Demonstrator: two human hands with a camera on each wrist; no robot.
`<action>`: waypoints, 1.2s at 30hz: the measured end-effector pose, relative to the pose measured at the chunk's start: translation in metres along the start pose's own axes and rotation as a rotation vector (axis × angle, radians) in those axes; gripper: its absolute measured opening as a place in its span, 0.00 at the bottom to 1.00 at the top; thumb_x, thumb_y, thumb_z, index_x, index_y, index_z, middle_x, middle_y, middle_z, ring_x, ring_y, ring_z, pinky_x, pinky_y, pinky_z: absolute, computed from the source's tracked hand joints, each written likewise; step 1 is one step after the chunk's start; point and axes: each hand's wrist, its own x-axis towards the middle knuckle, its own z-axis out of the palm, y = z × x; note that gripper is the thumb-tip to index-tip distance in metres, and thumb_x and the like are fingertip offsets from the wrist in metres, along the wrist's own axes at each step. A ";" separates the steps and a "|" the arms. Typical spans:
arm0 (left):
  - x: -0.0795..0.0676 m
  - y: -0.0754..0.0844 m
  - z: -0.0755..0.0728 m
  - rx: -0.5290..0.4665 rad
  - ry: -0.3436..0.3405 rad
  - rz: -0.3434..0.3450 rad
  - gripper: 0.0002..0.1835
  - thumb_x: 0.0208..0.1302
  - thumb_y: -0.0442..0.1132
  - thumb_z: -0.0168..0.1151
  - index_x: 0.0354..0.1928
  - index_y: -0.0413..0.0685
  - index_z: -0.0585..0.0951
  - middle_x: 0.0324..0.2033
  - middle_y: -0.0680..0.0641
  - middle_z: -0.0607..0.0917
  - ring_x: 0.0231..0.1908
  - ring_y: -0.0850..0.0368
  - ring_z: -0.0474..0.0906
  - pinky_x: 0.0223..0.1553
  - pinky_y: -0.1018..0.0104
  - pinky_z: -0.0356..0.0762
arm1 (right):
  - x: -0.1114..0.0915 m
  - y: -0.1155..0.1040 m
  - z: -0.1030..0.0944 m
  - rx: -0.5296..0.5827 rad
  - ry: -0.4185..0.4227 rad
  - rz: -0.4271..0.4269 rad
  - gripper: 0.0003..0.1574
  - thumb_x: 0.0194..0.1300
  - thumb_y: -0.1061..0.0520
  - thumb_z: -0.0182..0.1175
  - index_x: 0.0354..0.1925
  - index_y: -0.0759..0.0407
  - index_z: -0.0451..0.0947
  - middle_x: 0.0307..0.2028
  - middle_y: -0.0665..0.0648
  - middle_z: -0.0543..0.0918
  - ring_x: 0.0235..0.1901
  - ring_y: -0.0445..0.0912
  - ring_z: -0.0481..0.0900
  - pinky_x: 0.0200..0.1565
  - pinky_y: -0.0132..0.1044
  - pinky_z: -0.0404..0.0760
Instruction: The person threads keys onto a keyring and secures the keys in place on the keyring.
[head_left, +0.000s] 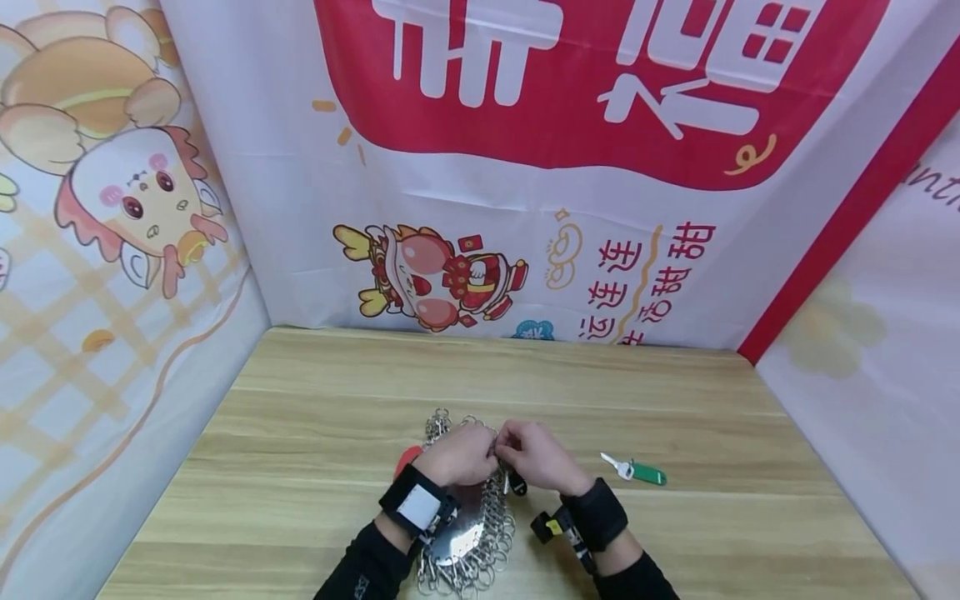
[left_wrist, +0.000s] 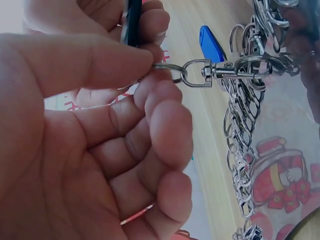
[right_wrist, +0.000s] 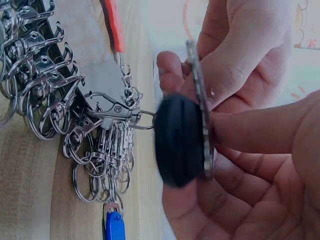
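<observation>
A shiny metal plate lies on the table, its edge lined with swivel clasps that carry split rings. My left hand pinches a split ring between thumb and fingers; that ring is linked to one swivel clasp. Close against it, my right hand pinches a black-headed key, its notched blade seen edge-on in the right wrist view. The fingers hide where key and ring come together.
A key with a green tag lies on the wooden table to the right. A red tag shows left of the plate, and a blue tag hangs among the clasps. Printed cloth walls surround the table.
</observation>
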 end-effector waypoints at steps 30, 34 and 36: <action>-0.017 0.002 -0.020 -0.033 -0.006 -0.030 0.18 0.64 0.40 0.59 0.16 0.50 0.69 0.10 0.56 0.66 0.12 0.62 0.65 0.16 0.70 0.64 | -0.018 0.036 -0.007 -0.286 -0.204 -0.175 0.08 0.53 0.67 0.64 0.29 0.55 0.81 0.29 0.46 0.82 0.31 0.36 0.77 0.36 0.30 0.76; -0.020 0.009 -0.015 -0.008 -0.038 -0.024 0.22 0.62 0.39 0.60 0.11 0.51 0.67 0.07 0.58 0.63 0.09 0.64 0.64 0.14 0.71 0.62 | -0.024 0.038 -0.007 -0.291 -0.152 -0.229 0.06 0.54 0.66 0.64 0.31 0.57 0.82 0.31 0.48 0.82 0.32 0.38 0.78 0.37 0.31 0.77; -0.021 0.010 -0.011 0.016 -0.048 -0.017 0.23 0.61 0.40 0.61 0.10 0.52 0.66 0.07 0.59 0.62 0.09 0.65 0.62 0.13 0.72 0.60 | -0.028 0.037 -0.012 -0.289 -0.112 -0.196 0.04 0.56 0.64 0.64 0.32 0.58 0.82 0.31 0.48 0.81 0.32 0.39 0.77 0.36 0.31 0.77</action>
